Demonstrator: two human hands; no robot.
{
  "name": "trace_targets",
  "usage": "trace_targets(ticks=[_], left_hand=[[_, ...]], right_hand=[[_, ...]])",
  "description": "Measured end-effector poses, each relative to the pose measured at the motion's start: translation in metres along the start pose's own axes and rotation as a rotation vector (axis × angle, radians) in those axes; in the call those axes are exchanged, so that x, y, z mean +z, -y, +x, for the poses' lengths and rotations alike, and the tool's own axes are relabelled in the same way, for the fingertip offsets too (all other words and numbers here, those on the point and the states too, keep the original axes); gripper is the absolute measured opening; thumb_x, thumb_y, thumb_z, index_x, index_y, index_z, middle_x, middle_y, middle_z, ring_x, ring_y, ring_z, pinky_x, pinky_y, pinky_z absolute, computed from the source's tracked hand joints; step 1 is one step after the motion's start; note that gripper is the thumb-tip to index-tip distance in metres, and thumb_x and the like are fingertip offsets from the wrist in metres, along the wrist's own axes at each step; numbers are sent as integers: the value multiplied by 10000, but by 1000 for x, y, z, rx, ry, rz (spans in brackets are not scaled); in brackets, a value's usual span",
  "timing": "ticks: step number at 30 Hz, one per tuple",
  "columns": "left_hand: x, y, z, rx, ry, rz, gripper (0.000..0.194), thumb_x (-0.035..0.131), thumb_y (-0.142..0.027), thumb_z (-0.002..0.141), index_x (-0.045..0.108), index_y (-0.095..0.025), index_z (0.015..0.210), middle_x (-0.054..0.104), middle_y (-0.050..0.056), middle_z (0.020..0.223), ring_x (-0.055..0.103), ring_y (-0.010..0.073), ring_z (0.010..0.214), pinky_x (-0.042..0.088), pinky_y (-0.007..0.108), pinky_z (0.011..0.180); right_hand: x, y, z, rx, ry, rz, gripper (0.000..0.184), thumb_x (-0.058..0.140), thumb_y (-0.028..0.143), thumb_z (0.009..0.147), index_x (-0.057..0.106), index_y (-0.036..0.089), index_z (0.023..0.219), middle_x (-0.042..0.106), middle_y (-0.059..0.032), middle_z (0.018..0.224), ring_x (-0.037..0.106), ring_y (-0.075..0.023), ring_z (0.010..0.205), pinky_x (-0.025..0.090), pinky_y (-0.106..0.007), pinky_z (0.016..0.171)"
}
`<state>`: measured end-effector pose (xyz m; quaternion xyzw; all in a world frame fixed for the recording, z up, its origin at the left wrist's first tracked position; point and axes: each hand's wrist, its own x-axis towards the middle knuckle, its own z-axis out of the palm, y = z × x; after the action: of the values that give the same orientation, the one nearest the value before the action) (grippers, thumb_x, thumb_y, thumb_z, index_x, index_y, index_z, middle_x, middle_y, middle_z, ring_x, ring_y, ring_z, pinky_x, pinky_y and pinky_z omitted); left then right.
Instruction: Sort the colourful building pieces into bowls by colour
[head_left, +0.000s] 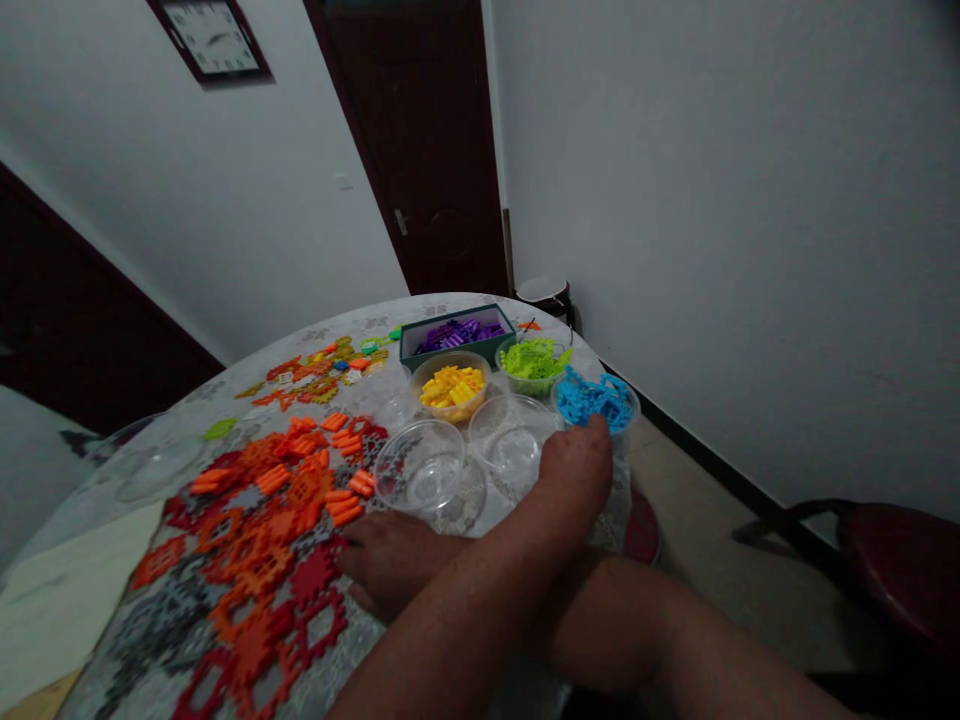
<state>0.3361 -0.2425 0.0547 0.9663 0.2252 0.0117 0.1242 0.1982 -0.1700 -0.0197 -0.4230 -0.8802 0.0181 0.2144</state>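
Tubs [451,413] are apparently keeping colours apart, with left hand [579,458] half-curled at blue pieces [586,396], right hand [394,560] by red pieces [311,578], holds unclear.

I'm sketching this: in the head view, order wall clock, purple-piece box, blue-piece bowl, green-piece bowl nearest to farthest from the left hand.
1. Blue-piece bowl: at the left hand, rightmost.
2. Green-piece bowl: beyond, leftward.
3. Purple-piece box: farther back, leftward.
4. Wall clock: upper left.
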Motion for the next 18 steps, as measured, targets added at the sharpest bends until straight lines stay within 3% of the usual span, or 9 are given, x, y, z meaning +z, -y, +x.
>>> trace_targets(ticks=[4, 11, 15, 18], left_hand=[[-3, -2, -2, -18, -11, -30, 277, 442, -145, 1035, 594, -170, 1265, 774, 163, 1093, 769, 305, 1033, 589, 397, 836], [2, -2, -14, 27, -61, -77, 225, 504, -205, 1035, 617, -203, 1229, 766, 132, 1061, 768, 291, 969, 567, 372, 763], [-14, -3, -38, 58, -139, -121, 219, 507, -241, 1045, 627, -218, 1226, 764, 105, 1037, 755, 270, 917, 569, 391, 721], [-36, -3, -67, 7, -177, -197, 221, 524, -308, 1054, 664, -319, 1224, 770, 82, 1028, 742, 228, 899, 573, 409, 720]], right_hand=[[-3, 2, -2, -3, -20, 2, 229, 635, 330, 989, 675, 134, 1103, 693, -135, 1149, 668, -258, 1045, 604, -364, 851], [10, 0, -4, 17, -44, 49, 247, 642, 314, 985, 663, 139, 1158, 675, -157, 1233, 646, -275, 1157, 578, -403, 965], [12, 3, -7, 28, -40, 102, 310, 660, 303, 980, 645, 135, 1241, 643, -180, 1336, 615, -292, 1240, 553, -442, 1038], [10, 5, -9, 43, -29, 144, 334, 646, 278, 991, 640, 130, 1291, 605, -200, 1430, 589, -296, 1308, 518, -463, 1102]])
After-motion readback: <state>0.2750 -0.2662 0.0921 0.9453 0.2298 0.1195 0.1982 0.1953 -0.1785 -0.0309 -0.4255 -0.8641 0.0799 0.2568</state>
